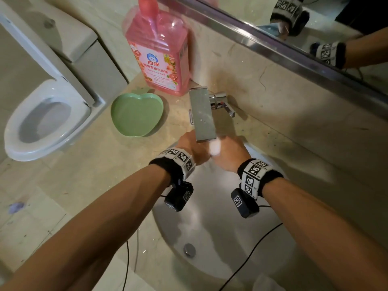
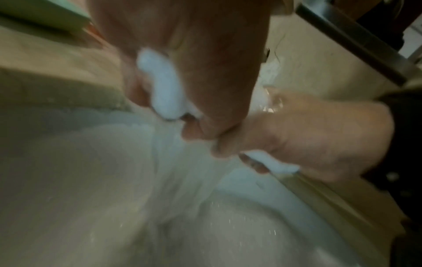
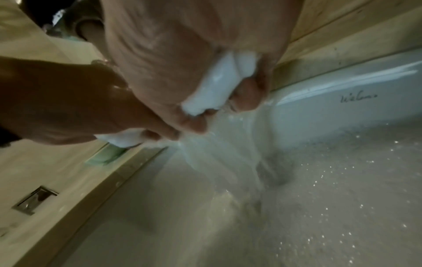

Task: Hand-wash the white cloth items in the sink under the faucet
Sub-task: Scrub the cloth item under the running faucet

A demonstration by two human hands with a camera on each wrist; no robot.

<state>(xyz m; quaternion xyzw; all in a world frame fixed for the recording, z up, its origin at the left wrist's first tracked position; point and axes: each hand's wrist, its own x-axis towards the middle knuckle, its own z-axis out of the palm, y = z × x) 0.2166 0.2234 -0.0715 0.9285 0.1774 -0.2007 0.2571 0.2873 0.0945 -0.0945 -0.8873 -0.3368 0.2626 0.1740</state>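
Both hands are together in the sink (image 1: 220,238) just beneath the flat steel faucet (image 1: 202,114). My left hand (image 1: 192,147) is curled round a wad of wet white cloth (image 2: 164,84). My right hand (image 1: 230,153) grips white cloth (image 3: 219,86) too, and a bit of white cloth (image 1: 215,147) shows between the fists. The knuckles of the two hands touch. Water (image 3: 228,159) streams down from the hands into the basin. I cannot tell whether it is one piece of cloth or two.
A pink detergent bottle (image 1: 159,53) and a green apple-shaped dish (image 1: 136,114) stand on the counter left of the faucet. The drain (image 1: 189,249) sits in the basin near me. A toilet (image 1: 46,118) is at the far left and a mirror (image 1: 315,28) behind.
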